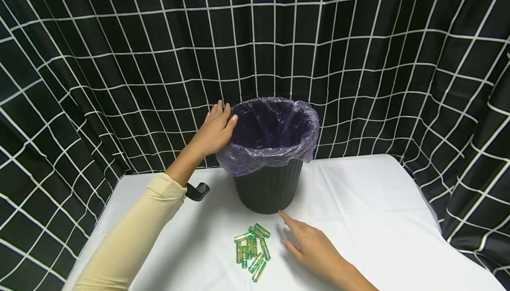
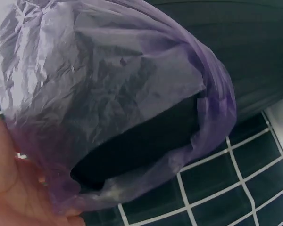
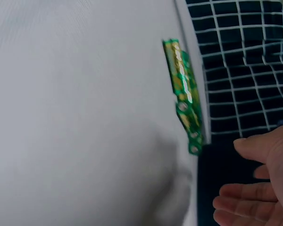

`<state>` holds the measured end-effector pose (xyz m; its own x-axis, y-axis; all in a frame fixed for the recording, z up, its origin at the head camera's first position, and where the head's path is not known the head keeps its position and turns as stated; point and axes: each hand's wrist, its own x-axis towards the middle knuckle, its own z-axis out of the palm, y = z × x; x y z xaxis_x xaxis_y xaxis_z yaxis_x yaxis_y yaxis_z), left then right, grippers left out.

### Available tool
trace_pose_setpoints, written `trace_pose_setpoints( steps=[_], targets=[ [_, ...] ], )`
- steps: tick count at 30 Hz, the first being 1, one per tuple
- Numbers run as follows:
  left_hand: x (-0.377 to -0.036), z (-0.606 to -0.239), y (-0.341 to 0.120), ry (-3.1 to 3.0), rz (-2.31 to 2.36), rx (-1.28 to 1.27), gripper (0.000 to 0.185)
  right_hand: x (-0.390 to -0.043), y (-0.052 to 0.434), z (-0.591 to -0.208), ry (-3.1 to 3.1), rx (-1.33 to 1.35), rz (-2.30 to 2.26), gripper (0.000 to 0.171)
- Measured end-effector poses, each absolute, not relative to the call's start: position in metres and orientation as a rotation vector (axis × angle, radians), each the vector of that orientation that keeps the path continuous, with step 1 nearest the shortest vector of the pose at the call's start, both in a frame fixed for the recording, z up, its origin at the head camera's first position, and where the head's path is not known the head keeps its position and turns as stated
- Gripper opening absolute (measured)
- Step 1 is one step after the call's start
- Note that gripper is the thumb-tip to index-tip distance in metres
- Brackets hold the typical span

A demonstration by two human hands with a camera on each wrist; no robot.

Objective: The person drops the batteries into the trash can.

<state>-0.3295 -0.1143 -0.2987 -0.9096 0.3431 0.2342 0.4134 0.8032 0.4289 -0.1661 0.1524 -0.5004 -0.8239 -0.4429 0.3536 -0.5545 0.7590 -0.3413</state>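
A dark ribbed waste bin (image 1: 268, 191) stands upright, lined with a translucent purple bin bag (image 1: 259, 158) folded over its rim. My left hand (image 1: 217, 129) rests against the bag at the rim's left side, fingers extended; the left wrist view shows the hand (image 2: 14, 188) by the bag's loose lower edge (image 2: 212, 113). In front of the bin lies a loose pile of green-and-gold batteries (image 1: 244, 255). Just right of them hovers my right hand (image 1: 314, 246), fingers stretched toward the bin's base and nothing held. In the right wrist view, batteries (image 3: 179, 70) sit beyond the right hand (image 3: 259, 188).
A white cloth covers the table (image 1: 358, 202). Black curtains with a white grid (image 1: 275, 25) hang behind the bin and along both sides. A black strap (image 1: 198, 191) sticks out at the left wrist.
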Motion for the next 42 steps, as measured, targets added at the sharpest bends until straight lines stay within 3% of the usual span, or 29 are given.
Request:
trace_pose_setpoints(
  steps=[7,19,30,42],
  targets=[
    [-0.334,-0.307,-0.108,-2.861,-0.762,-0.616,0.064,-0.165,0.135,-0.515,-2.733,0.837,0.63,0.043],
    [-0.341,-0.307,-0.107,-2.88,-0.745,-0.628,0.062,-0.169,0.116,-0.514,-2.722,0.884,0.642,0.022],
    [-0.342,-0.303,-0.095,-2.923,-0.509,-0.574,0.064,-0.173,0.108,-0.516,-2.729,0.863,0.642,0.016],
    [-0.34,-0.305,-0.096,-2.961,-0.549,-0.612,0.065,-0.174,0.104,-0.518,-2.74,0.857,0.599,0.014]
  ],
)
